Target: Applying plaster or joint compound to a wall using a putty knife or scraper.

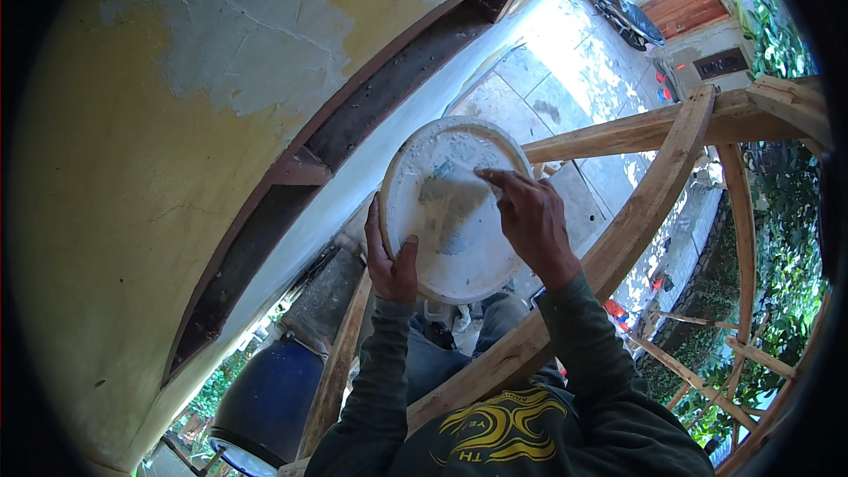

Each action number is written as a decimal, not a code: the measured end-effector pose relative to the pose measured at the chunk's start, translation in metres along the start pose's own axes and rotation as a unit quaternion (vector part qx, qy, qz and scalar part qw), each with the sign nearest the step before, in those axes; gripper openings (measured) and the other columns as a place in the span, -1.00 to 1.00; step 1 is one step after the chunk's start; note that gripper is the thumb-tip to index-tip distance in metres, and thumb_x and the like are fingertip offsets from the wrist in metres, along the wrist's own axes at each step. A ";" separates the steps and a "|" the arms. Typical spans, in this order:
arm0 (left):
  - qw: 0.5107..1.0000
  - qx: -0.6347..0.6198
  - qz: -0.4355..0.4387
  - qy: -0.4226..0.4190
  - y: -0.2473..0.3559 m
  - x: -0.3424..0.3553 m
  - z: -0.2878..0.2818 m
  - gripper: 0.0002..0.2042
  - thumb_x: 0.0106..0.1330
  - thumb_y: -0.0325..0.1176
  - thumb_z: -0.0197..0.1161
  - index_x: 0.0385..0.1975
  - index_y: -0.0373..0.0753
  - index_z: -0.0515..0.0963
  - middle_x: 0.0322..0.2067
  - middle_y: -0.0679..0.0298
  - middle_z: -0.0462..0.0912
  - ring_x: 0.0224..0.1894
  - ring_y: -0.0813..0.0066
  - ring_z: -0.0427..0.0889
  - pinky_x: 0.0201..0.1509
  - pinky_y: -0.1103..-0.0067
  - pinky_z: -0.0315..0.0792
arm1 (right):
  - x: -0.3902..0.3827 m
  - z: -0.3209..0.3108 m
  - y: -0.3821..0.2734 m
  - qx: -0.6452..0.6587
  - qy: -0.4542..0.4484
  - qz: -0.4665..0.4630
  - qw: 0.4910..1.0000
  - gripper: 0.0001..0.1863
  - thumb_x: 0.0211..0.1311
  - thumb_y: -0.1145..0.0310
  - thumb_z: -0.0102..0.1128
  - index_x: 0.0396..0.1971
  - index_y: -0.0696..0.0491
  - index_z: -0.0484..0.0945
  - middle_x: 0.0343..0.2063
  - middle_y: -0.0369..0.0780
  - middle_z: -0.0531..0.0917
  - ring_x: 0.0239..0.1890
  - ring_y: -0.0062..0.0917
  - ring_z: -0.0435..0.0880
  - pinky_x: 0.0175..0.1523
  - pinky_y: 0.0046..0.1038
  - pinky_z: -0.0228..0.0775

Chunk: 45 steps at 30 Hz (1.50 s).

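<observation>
A round, pale lid-like disc with a raised rim is smeared with whitish paste. My left hand grips its left lower edge, the thumb over the top face and the fingers along the outside of the rim. Over the right part of the disc, my right hand is closed with its index finger stretched forward. It holds a putty knife, whose thin flat blade lies against the pasted face. Its handle is mostly hidden by my fingers.
A wall with peeling yellow paint and a dark-framed opening curves along the left. A wooden beam crosses just in front of my body; other timbers stand right. Below are a blue drum, paving and a motorcycle.
</observation>
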<state>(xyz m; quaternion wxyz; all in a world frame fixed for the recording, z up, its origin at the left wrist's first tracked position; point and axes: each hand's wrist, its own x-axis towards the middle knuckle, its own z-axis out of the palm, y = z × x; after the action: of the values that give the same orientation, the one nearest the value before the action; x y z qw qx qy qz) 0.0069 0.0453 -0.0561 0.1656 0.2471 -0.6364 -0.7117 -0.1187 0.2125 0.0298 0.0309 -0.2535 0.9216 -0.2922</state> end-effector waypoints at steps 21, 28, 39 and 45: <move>0.999 -0.031 -0.002 0.020 -0.022 0.007 -0.015 -0.18 0.10 -0.43 0.18 0.46 -0.40 0.11 0.39 -0.11 0.23 0.40 0.05 0.28 0.47 0.27 0.18 | 0.001 0.001 0.026 0.316 -0.102 0.105 0.937 -0.62 0.10 0.64 0.16 -0.04 0.19 0.67 -0.10 -0.09 0.74 -0.14 -0.34 0.75 0.04 -0.32 0.55; 0.999 0.023 0.000 0.032 -0.035 0.017 -0.024 -0.17 0.06 -0.43 0.18 0.46 -0.37 0.14 0.40 -0.09 0.22 0.41 0.03 0.24 0.49 0.23 0.12 | 0.037 0.023 0.015 0.647 -0.023 0.163 0.744 -0.65 0.41 0.49 0.01 0.13 0.24 0.51 0.01 -0.16 0.64 -0.02 -0.51 0.67 0.14 -0.38 0.55; 0.994 0.103 -0.038 0.029 -0.038 0.008 -0.039 -0.17 0.03 -0.40 0.17 0.44 -0.35 0.17 0.36 -0.11 0.28 0.39 -0.05 0.27 0.49 0.22 0.10 | 0.127 0.106 -0.028 0.390 0.300 0.087 0.866 -0.67 0.41 0.57 0.14 0.13 0.11 0.61 -0.08 -0.20 0.75 -0.04 -0.64 0.65 0.10 -0.50 0.48; 0.991 0.123 -0.036 0.043 -0.045 0.008 -0.050 -0.18 0.06 -0.35 0.19 0.43 -0.41 0.17 0.37 -0.14 0.28 0.42 -0.04 0.25 0.50 0.24 0.09 | 0.151 0.133 -0.064 0.343 0.401 0.084 0.846 -0.68 0.40 0.56 0.15 0.11 0.13 0.61 0.00 -0.09 0.73 0.08 -0.44 0.69 0.15 -0.42 0.48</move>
<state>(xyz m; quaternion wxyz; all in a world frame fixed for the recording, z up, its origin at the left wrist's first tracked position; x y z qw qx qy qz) 0.0316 0.0061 -0.1053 0.1351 0.3190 -0.7020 -0.6223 -0.1934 0.0248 -0.0310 -0.2315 -0.0093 0.7127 -0.6621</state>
